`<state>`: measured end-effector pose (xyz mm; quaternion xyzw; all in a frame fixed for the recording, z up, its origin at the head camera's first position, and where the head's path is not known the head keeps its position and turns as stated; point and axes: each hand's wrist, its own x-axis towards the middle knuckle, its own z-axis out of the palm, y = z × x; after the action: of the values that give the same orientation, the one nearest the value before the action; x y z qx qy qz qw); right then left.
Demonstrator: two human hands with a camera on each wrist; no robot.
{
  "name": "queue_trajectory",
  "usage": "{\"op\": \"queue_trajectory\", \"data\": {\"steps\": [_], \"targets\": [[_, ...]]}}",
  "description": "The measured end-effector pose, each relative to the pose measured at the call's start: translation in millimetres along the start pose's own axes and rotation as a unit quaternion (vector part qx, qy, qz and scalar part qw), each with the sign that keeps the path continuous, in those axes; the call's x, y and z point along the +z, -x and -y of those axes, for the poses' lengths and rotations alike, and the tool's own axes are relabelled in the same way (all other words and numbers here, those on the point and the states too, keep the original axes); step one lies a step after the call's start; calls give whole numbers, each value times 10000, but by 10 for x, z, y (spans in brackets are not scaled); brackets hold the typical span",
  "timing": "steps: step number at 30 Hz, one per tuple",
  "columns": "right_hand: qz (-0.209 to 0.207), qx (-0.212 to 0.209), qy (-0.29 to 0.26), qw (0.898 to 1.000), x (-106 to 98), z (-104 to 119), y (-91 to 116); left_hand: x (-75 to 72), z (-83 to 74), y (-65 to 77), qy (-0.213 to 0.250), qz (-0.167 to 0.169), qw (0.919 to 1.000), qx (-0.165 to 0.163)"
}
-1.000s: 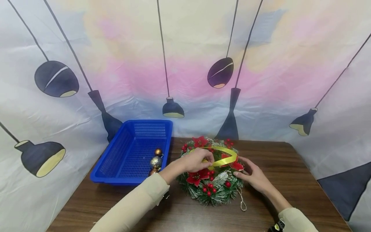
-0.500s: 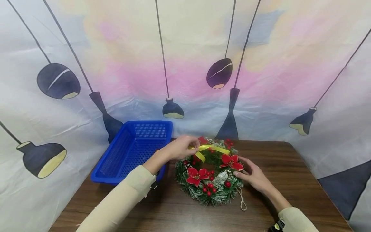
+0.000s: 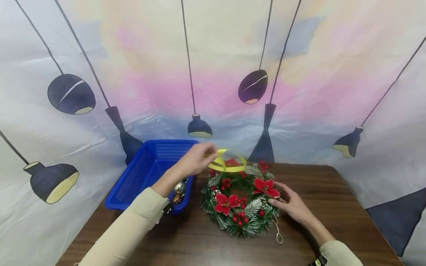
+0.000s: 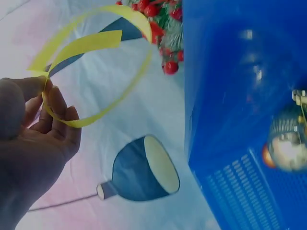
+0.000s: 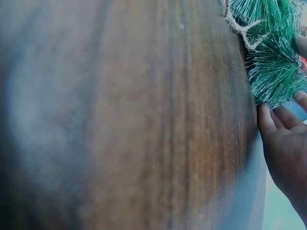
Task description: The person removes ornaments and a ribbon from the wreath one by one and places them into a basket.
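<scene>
In the head view my left hand (image 3: 196, 159) pinches a yellow ribbon (image 3: 234, 169) between thumb and fingers. The ribbon curves in a loop above the far left part of a Christmas wreath (image 3: 246, 226); the left wrist view shows the loop (image 4: 96, 40) hanging free from the fingertips. Red poinsettias, berries and frosted green needles cover the wreath, which lies flat on the table. My right hand (image 3: 293, 202) holds its right edge, thumb on top. In the right wrist view the fingers reach around the green needles (image 5: 273, 72), partly out of frame.
A blue plastic basket (image 3: 116, 203) stands to the left of the wreath. Silver (image 3: 180, 187) and copper baubles (image 3: 177, 199) lie at its right side, partly behind my left forearm. A twine loop (image 3: 279, 238) trails from the wreath onto the brown wooden table (image 3: 213, 251).
My left hand has lifted the yellow ribbon up off the wreath and carried it left and away, toward the basket. My right hand has stayed on the wreath's edge.
</scene>
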<state>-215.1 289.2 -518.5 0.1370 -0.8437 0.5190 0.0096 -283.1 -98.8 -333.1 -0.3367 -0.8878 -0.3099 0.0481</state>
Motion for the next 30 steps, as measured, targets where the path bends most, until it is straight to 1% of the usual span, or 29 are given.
{"op": "queue_trajectory", "data": {"steps": [5, 10, 15, 19, 24, 27, 30], "targets": [[-55, 15, -34, 10000, -11, -6, 12, -177, 33, 54, -68, -160, 9998, -52], [-17, 0, 1, 10000, -20, 0, -27, -403, 85, 175, -138, -309, 9993, -187], [18, -68, -12, 10000, -16, 26, -19, -622, 169, 284, -247, -471, 9983, -253], [0, -56, -87, 9999, -15, 29, 1, -769, 252, 371, -387, -556, 9972, -331], [18, -60, -25, 10000, -9, 20, -1, -955, 381, 526, -694, -798, 9928, -561], [35, -80, 7, 10000, -5, 9, -3, -1044, 441, 610, -767, -948, 9901, -698], [23, -58, -1, 10000, -4, -9, -2, -1078, 491, 676, -801, -938, 9893, -777]]}}
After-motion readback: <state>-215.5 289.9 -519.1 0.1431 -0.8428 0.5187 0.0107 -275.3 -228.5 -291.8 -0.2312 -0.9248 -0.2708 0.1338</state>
